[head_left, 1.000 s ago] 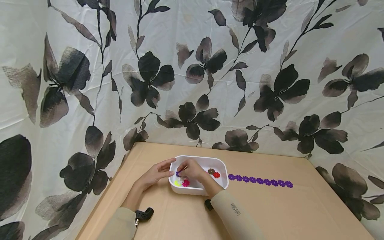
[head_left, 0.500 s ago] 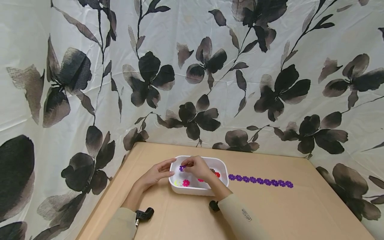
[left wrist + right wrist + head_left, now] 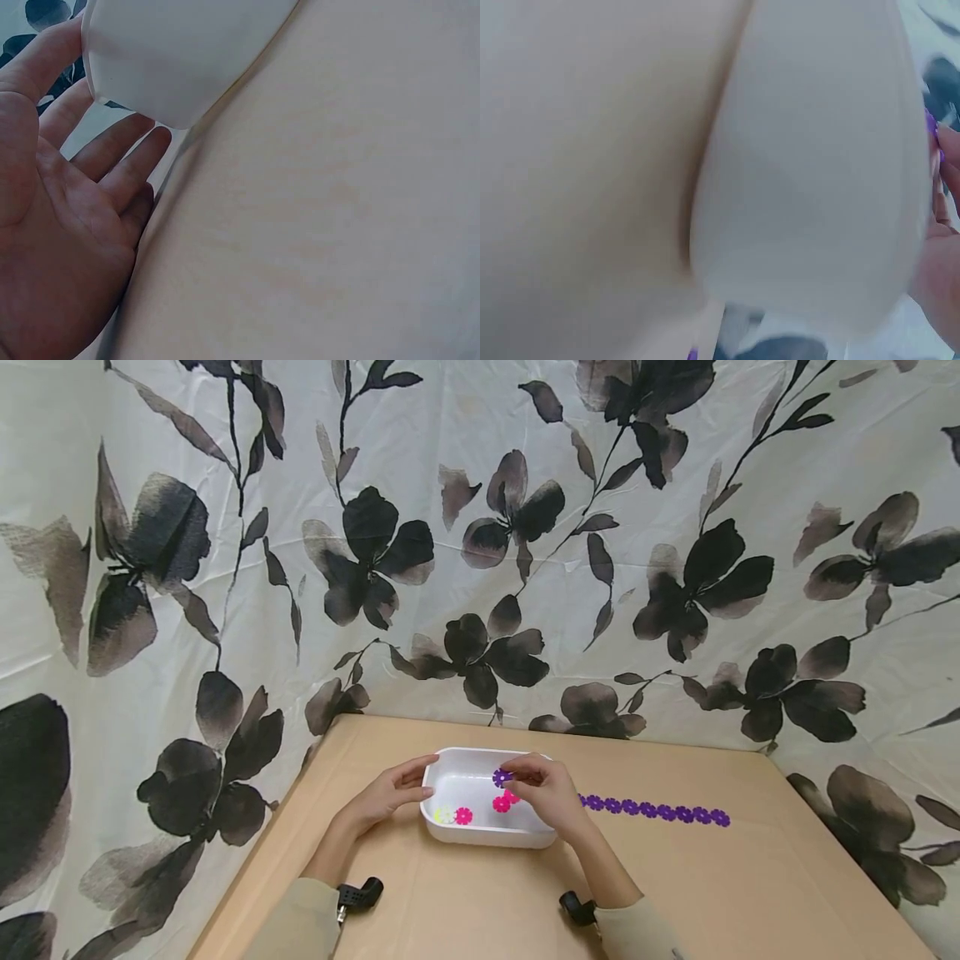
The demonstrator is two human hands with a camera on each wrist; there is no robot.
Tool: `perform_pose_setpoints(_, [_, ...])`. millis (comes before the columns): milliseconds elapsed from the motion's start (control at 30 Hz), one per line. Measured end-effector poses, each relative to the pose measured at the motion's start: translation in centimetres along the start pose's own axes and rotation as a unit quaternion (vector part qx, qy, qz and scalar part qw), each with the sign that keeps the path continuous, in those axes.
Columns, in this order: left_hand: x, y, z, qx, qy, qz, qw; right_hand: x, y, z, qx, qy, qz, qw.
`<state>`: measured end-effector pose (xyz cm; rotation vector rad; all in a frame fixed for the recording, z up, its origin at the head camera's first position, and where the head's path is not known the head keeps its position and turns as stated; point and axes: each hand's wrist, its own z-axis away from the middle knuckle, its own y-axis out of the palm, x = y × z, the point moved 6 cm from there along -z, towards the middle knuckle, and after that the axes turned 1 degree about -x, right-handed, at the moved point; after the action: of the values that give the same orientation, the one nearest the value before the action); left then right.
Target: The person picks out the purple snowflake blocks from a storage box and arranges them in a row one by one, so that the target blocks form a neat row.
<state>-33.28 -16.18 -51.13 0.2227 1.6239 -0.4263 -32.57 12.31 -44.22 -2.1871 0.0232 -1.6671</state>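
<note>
A white plastic tub [image 3: 480,837] stands on the table. My left hand [image 3: 390,793] is at its left end, thumb and fingertips touching the rim with the fingers spread; the left wrist view shows the other fingers extended beside the tub wall. Over the tub's right part, my right hand [image 3: 551,789] pinches a purple flower-shaped disc [image 3: 502,778] between thumb and fingers. Pink flower discs [image 3: 501,804] lie in the tub below it. Another pink disc [image 3: 463,816] and a yellow one [image 3: 444,815] are at the near left corner. The right hand hides the tub's right end.
A row of several purple flower discs [image 3: 649,809] extends to the right of the tub on the tan table [image 3: 750,893]. Behind the table hangs a white cloth [image 3: 585,635] with dark flowers. Black wrist cameras [image 3: 362,894] sit on both wrists.
The right hand has moved from the tub's left side to its right, carrying the purple disc. Pink discs in the middle have come into view. The left hand stays at the rim.
</note>
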Motion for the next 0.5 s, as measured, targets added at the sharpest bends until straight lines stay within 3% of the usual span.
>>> perform_pose_setpoints(233, [0.0, -0.1, 0.2, 0.002, 0.002, -0.002, 1.0000, -0.6, -3.7, 0.7, -0.060, 0.030, -0.006, 0.9977])
perform_pose_setpoints(500, [-0.2, 0.0, 0.1, -0.002, -0.006, -0.005, 1.0000, -0.8, -8.6, 1.2, -0.116, 0.018, 0.034, 0.9925])
